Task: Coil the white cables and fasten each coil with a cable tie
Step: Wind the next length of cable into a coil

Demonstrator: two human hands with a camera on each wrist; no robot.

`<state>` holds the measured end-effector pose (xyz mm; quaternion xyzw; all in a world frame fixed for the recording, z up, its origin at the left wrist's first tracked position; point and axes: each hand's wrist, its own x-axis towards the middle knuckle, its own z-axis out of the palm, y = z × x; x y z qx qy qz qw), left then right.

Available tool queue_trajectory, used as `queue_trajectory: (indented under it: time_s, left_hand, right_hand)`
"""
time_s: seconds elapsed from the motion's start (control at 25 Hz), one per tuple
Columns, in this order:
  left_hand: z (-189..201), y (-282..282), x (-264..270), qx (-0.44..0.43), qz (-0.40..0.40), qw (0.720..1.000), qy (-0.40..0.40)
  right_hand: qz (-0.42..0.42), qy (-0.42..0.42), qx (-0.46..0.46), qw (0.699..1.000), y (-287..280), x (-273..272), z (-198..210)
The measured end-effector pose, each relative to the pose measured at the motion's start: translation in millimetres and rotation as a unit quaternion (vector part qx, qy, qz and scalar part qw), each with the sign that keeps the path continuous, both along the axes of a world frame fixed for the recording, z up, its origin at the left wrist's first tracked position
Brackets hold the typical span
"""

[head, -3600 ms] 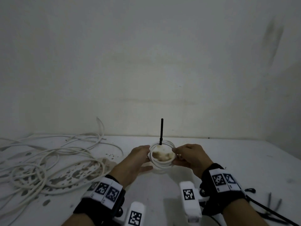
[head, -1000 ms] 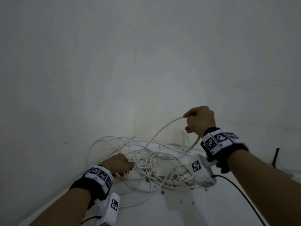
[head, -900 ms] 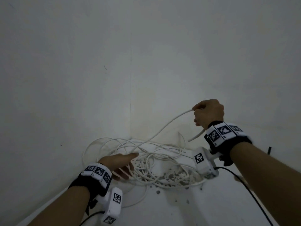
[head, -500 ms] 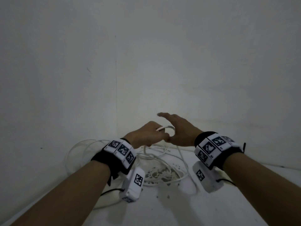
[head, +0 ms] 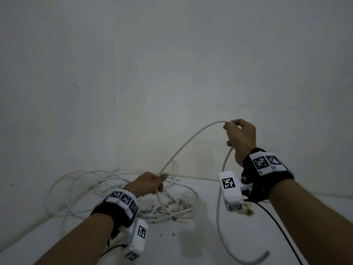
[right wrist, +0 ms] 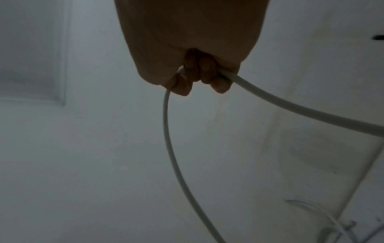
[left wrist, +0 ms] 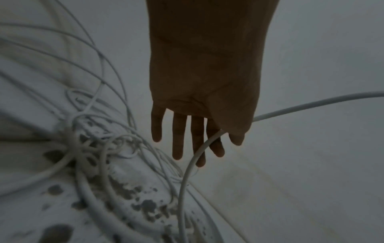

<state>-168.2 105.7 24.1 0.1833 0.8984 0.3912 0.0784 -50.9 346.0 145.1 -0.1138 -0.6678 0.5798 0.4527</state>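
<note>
Spreading across the white table (head: 200, 238), from its nine o'clock side to near the middle, lies one loose tangle of white cables (head: 107, 194); how many separate cables make it up cannot be told. Dark chipped patches (left wrist: 145, 205) speckle the tabletop under the loops.

Two hands work one white cable (head: 191, 142). The right hand (head: 241, 139) is raised at two o'clock, fingers (right wrist: 205, 72) curled round the cable in a closed fist. From that fist the cable arcs down toward eight o'clock to the left hand (head: 150, 183), so this lifted span has its long axis running from two o'clock high to eight o'clock low. The cable's other run drops from the bottom of the fist toward six o'clock and curls along the table at five o'clock, its free end (head: 266, 253) pointing up and to the right.

The left hand hovers over the tangle. In the left wrist view its fingers (left wrist: 178, 139) lie nearly straight and slightly spread, with the cable passing between thumb and forefinger; the thumb seems to press it there.

Half a second ago both hands met together above the pile at the middle; now they stand well apart, the right risen and the cable drawn out between them.
</note>
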Motion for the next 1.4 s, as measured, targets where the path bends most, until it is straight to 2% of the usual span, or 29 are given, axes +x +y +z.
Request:
queue_trajectory:
  time_s: [0.12, 0.2, 0.24, 0.32, 0.44, 0.56, 0.64, 0.68, 0.76, 0.88, 0.96, 1.0, 1.08, 1.16, 1.2, 1.28, 1.32, 1.4]
  left_hand:
    - [-16, 3, 5, 0.119, 0.072, 0.979, -0.147]
    - [-14, 9, 5, 0.247, 0.099, 0.939, -0.220]
    - [-10, 14, 2, 0.300, 0.111, 0.918, -0.232]
    - [3, 22, -5, 0.387, 0.124, 0.886, -0.224]
    - [29, 32, -19, 0.487, 0.105, 0.849, -0.178]
    - [59, 33, -23, 0.573, 0.037, 0.805, -0.150]
    - [77, 36, -14, 0.621, 0.001, 0.771, -0.137]
    - [83, 39, -6, 0.632, -0.009, 0.764, -0.133]
    - [84, 51, 9, 0.620, -0.021, 0.775, -0.123]
    - [69, 74, 22, 0.561, -0.034, 0.822, -0.093]
    - [59, 88, 28, 0.541, -0.051, 0.835, -0.091]
    - [55, 95, 31, 0.548, -0.065, 0.828, -0.103]
    - [49, 108, 34, 0.587, -0.078, 0.795, -0.133]
    - [41, 118, 35, 0.627, -0.049, 0.760, -0.164]
    - [36, 121, 34, 0.648, -0.035, 0.738, -0.184]
    - [24, 127, 33, 0.679, -0.035, 0.698, -0.224]
    - [19, 129, 35, 0.683, -0.047, 0.690, -0.235]
    - [11, 135, 40, 0.670, -0.072, 0.696, -0.247]
  right_hand:
    - [-0.034, -0.018, -0.048, 0.998, 22, 1, -17]
    - [-0.028, -0.071, -0.004, 0.997, 32, -2, -42]
    - [-0.017, -0.112, 0.035, 0.993, 33, -2, -56]
    - [-0.002, -0.198, 0.112, 0.974, 35, -4, -89]
    - [0.043, -0.252, 0.117, 0.960, 37, -7, -126]
    - [0.035, -0.287, 0.124, 0.949, 34, -12, -137]
    - [0.013, -0.338, 0.164, 0.927, 31, -12, -140]
    - [0.009, -0.359, 0.170, 0.918, 32, -13, -144]
    - [-0.016, -0.364, 0.168, 0.916, 34, -14, -158]
    - [-0.070, -0.258, 0.222, 0.938, 37, -12, -171]
    - [-0.038, -0.214, 0.302, 0.928, 36, -12, -164]
    - [-0.011, -0.202, 0.326, 0.923, 35, -11, -158]
    - [0.023, -0.217, 0.368, 0.904, 27, -9, -144]
    - [-0.012, -0.219, 0.405, 0.887, 21, -6, -136]
    - [-0.050, -0.206, 0.405, 0.889, 21, -3, -135]
    - [-0.116, -0.182, 0.358, 0.909, 24, 0, -132]
    - [-0.130, -0.174, 0.311, 0.925, 27, 1, -130]
    - [-0.131, -0.152, 0.193, 0.960, 34, -1, -127]
